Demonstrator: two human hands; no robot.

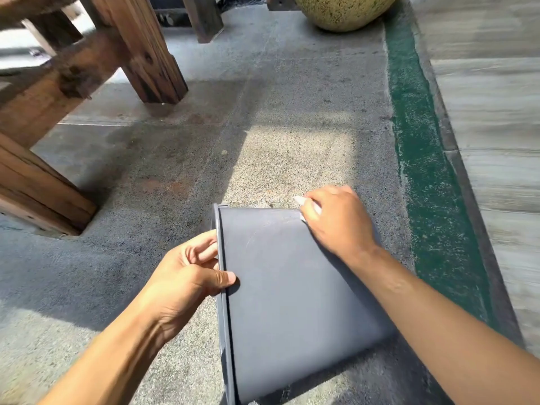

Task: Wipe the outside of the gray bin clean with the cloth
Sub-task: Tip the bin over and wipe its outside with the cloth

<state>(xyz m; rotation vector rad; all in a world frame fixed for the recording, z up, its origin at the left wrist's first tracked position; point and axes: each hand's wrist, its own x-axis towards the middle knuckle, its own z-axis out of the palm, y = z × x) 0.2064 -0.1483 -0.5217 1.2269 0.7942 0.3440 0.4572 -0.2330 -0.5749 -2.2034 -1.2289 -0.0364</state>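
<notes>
The gray bin (292, 293) lies on its side on the concrete floor, its rim to the left and its base to the right. My left hand (190, 276) grips the rim, thumb on the outer wall and fingers inside. My right hand (336, 217) rests on the far upper corner of the bin's outer wall, closed on a small white cloth (309, 207) that mostly hides under the fingers. Faint wipe streaks show on the wall near that hand.
Heavy wooden furniture legs (152, 54) stand at the left and far left. A speckled yellow-green pot (342, 10) sits at the top. A green painted strip (423, 171) and a raised gray ledge (496, 112) run along the right.
</notes>
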